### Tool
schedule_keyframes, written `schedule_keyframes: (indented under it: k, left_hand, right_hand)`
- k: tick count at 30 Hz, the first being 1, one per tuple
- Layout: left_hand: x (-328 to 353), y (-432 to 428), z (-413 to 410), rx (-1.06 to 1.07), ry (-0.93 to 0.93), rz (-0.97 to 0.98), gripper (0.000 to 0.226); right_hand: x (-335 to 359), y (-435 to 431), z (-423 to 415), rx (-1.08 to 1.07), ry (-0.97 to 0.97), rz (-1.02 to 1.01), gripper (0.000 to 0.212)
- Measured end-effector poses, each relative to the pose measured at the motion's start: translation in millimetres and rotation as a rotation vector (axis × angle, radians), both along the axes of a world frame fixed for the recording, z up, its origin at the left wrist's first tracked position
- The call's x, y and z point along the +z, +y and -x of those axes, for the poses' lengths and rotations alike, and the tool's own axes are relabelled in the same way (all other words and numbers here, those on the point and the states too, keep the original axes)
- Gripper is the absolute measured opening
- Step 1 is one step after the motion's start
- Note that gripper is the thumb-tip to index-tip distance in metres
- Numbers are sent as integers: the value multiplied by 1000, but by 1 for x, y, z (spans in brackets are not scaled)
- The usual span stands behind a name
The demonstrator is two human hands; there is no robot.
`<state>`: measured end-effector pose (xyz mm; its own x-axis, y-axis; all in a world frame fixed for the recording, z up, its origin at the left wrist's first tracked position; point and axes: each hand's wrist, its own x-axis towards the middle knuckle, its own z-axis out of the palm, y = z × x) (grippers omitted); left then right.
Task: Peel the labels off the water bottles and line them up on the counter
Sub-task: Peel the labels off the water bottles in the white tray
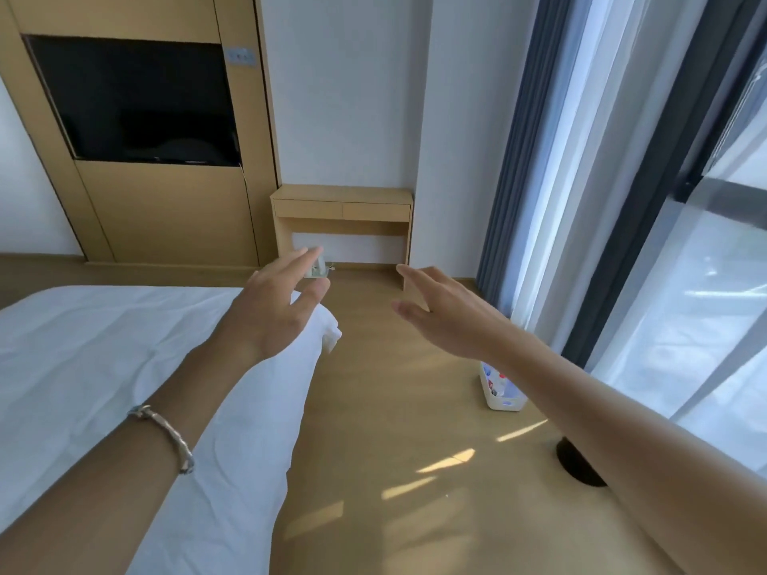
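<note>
Both my arms reach forward over a wooden floor. My left hand (279,305) is open, fingers spread, holding nothing, with a silver bracelet on its wrist. My right hand (446,315) is also open and empty. Below my right forearm a white bin (504,402) stands on the floor by the window, with water bottles (498,381) with red and blue labels inside; my arm partly hides it. A small wooden counter (342,193) with drawers stands against the far wall, its top bare.
A bed with white sheets (124,367) fills the left. A dark screen (137,101) sits in a wooden wall panel. Curtains (539,159) and a glass window line the right. A small white object (318,269) lies under the counter. A black round object (575,462) rests on the floor.
</note>
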<state>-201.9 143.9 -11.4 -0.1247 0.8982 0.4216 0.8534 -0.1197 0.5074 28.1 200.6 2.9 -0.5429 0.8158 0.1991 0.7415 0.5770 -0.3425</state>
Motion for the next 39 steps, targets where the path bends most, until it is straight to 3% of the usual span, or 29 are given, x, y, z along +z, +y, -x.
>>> schedule_keyframes:
  k: [4,17,30,34,39]
  left_hand:
    - [2,47,29,-64,-75,-18,52]
    - [-24,191,52,-176,-30,86,54]
    - [7,416,80,-78,99,60,47]
    - [2,467,97,-51,78,95,54]
    - [-11,549,111,-52,54,99,46]
  right_hand:
    - [-5,36,29,-35,-31,4,60]
    - [-36,166,62,-90,-1,-5,59]
    - [-26,423,104,-36,161,-31,60]
    - [-30,479,122,14,137,-2,58]
    - [-42,555,137,8,114,35,58]
